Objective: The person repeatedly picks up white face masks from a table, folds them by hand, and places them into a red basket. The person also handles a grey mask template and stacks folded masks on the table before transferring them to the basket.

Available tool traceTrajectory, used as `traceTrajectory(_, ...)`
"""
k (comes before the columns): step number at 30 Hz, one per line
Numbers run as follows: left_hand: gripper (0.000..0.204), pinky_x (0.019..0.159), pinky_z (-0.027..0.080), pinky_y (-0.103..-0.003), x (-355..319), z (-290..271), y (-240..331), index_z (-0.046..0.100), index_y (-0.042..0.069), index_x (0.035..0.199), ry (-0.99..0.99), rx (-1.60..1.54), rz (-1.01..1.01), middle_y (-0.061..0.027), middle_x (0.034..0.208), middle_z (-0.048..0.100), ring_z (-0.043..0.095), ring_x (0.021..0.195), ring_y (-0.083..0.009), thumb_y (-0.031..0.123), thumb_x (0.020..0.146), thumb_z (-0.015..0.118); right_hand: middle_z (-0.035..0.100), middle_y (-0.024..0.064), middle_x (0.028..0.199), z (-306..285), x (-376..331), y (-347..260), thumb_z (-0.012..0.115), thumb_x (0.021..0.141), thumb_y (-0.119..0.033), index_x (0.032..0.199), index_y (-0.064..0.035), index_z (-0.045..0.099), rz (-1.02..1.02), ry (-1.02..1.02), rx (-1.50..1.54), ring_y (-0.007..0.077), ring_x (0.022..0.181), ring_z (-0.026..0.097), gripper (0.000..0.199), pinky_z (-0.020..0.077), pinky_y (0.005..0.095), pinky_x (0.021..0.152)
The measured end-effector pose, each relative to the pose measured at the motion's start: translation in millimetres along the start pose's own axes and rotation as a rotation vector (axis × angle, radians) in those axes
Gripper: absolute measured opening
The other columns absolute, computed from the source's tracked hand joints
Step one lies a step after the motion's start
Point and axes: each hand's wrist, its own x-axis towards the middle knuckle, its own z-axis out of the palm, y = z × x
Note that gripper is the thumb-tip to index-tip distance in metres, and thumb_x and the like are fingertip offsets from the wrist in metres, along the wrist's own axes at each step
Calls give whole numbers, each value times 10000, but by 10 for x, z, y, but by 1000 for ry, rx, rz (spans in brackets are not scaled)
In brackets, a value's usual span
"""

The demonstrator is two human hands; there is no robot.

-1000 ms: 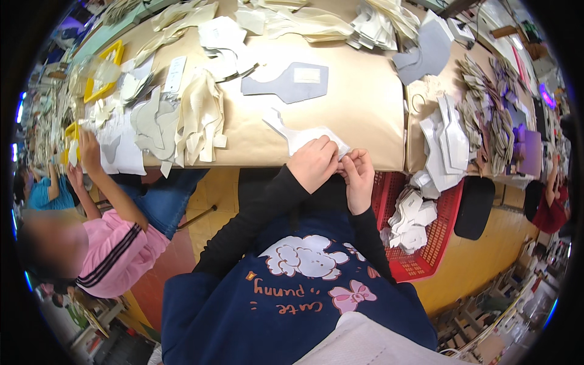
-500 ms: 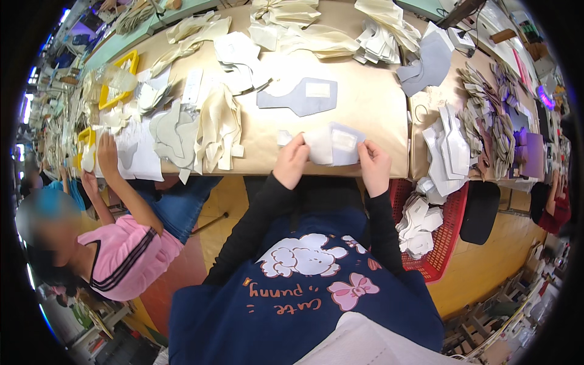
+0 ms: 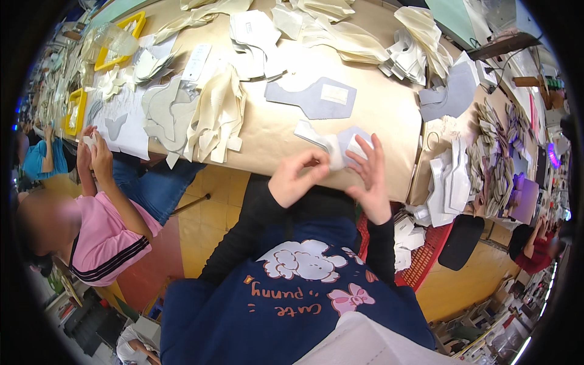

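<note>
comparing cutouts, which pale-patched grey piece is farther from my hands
The upper, fully visible grey piece; the other is partly hidden by your right hand.

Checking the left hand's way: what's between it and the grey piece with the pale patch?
In the head view, the white piece's narrow end, with brown paper around it, lies between the left hand and the grey piece.

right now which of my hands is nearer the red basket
Right. In the head view, your right hand is above and left of the red basket; your left hand is farther left, beyond the right hand.
</note>
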Motion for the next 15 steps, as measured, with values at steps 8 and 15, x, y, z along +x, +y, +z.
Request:
traceTrajectory(8,329,979,477,-432,196,-291,-145,655,22,1247,280,827,297,-139,1274,648,601,1185,-354,227,1006,565,523,210,1437,119,189,116,696,861,34,1590,-47,200,104,136,-164,244,1204,608,885,498,359,993)
traceTrajectory(15,409,1015,452,-410,148,-300,-337,637,122,1339,192,1084,231,-60,1400,575,549,1273,-288,282,963,619,638,166,1236,-43,302,119,444,936,102,1463,-3,386,241,220,209,201,1117,639,540,532,328,923)
